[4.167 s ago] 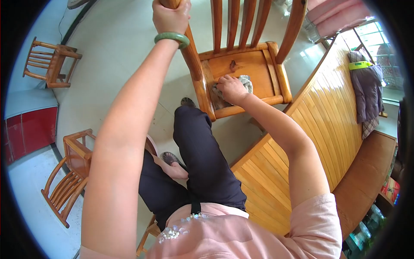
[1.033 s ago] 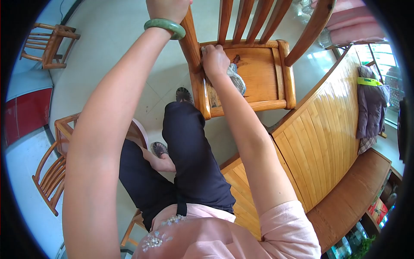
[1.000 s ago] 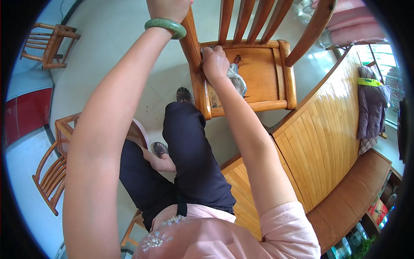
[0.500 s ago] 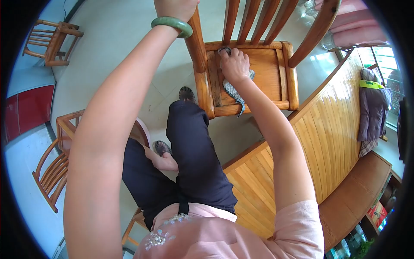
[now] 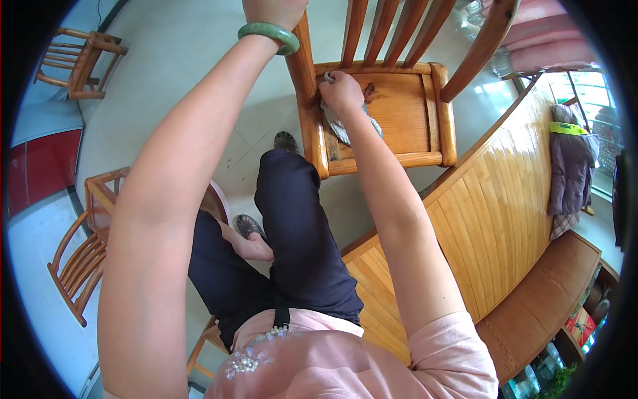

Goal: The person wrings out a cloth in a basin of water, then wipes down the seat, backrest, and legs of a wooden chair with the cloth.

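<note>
A wooden chair (image 5: 399, 120) with a slatted back stands before me. On the left side of its seat, my right hand (image 5: 344, 92) is closed over a grey-and-white cloth (image 5: 340, 132), pressing it to the wood near the back rail. Part of the cloth spreads out under my wrist. My left hand (image 5: 274, 12), above a green bangle (image 5: 269, 33), is at the upper left post of the chair's back. It looks closed on that post, though the top edge of the picture cuts off its fingers.
A long wooden-slat table (image 5: 478, 199) runs along the right. A brown bench-like top (image 5: 541, 299) lies beyond it, near shelves with goods. Other wooden chairs (image 5: 83, 63) stand at the left. A purple-grey garment (image 5: 570, 163) hangs by the window.
My right hand has moved left on the seat with the cloth, toward the seat's left edge. The cloth's loose end no longer hangs over the front rail. My left hand stays near the post.
</note>
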`<state>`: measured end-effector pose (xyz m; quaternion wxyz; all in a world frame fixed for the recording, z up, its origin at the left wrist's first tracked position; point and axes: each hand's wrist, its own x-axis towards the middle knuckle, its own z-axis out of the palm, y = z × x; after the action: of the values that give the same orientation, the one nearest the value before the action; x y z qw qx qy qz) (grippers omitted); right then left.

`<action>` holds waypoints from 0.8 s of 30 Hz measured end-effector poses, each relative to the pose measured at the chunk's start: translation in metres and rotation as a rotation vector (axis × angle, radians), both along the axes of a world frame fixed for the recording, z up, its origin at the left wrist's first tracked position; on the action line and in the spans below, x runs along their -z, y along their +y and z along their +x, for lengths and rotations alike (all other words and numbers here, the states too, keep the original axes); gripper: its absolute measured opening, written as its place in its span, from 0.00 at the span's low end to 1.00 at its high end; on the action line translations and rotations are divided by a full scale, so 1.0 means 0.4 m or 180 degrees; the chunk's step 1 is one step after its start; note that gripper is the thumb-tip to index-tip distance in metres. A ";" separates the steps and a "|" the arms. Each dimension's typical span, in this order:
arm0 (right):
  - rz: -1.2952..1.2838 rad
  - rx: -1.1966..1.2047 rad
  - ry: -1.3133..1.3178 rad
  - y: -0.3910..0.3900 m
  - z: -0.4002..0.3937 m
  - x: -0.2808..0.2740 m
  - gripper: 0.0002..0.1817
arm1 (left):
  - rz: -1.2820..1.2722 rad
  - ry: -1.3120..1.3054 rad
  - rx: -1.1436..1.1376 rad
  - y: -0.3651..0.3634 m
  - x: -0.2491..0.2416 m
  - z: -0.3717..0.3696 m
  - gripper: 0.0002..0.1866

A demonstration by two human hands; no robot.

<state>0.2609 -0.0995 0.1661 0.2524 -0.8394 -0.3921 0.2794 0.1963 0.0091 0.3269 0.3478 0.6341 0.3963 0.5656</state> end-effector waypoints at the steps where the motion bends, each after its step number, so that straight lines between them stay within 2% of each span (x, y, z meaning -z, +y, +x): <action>1: 0.0015 0.0000 -0.0013 -0.002 0.005 -0.002 0.18 | 0.0015 -0.0013 0.0000 0.000 0.000 0.000 0.18; 3: -0.0197 -0.0404 -0.0267 -0.011 0.006 0.003 0.18 | -0.0079 0.0111 -0.0046 -0.002 0.000 -0.003 0.18; 6: -0.0473 -0.0616 -0.0414 -0.058 -0.007 0.004 0.18 | -0.0118 0.0159 -0.0047 -0.001 -0.002 -0.003 0.18; 10: -0.0316 -0.0841 -0.0549 -0.168 -0.030 0.004 0.17 | -0.0143 0.0223 -0.0074 0.000 0.000 -0.002 0.19; 12: -0.0349 -0.0876 -0.0584 -0.218 -0.043 0.010 0.17 | 0.0212 0.0341 -0.0216 0.006 0.006 -0.003 0.19; 14: -0.0387 -0.0904 -0.0633 -0.261 -0.050 0.003 0.16 | 0.0052 0.0217 -0.0118 0.003 0.006 -0.003 0.19; 16: -0.0528 -0.1380 -0.0955 -0.302 -0.054 -0.013 0.14 | -0.0166 0.0226 -0.0080 -0.003 -0.003 -0.001 0.20; 18: -0.0627 -0.1586 -0.1038 -0.337 -0.043 -0.039 0.14 | -0.0164 0.0236 -0.0068 -0.004 -0.005 -0.001 0.20; 20: -0.0752 -0.2160 -0.1222 -0.357 -0.032 -0.067 0.14 | -0.0143 0.0198 -0.0022 -0.004 -0.005 -0.004 0.21; 22: -0.1016 -0.2266 -0.1191 -0.353 -0.017 -0.079 0.14 | -0.0099 0.0189 0.0005 -0.004 -0.004 -0.006 0.21; 24: -0.1177 -0.2447 -0.1599 -0.358 0.017 -0.069 0.14 | -0.0173 0.0289 -0.0045 -0.005 -0.005 -0.008 0.21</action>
<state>0.2677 -0.2426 0.1935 -0.1244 -0.7061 -0.6659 0.2062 0.1930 0.0072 0.3291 0.3425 0.6466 0.4313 0.5277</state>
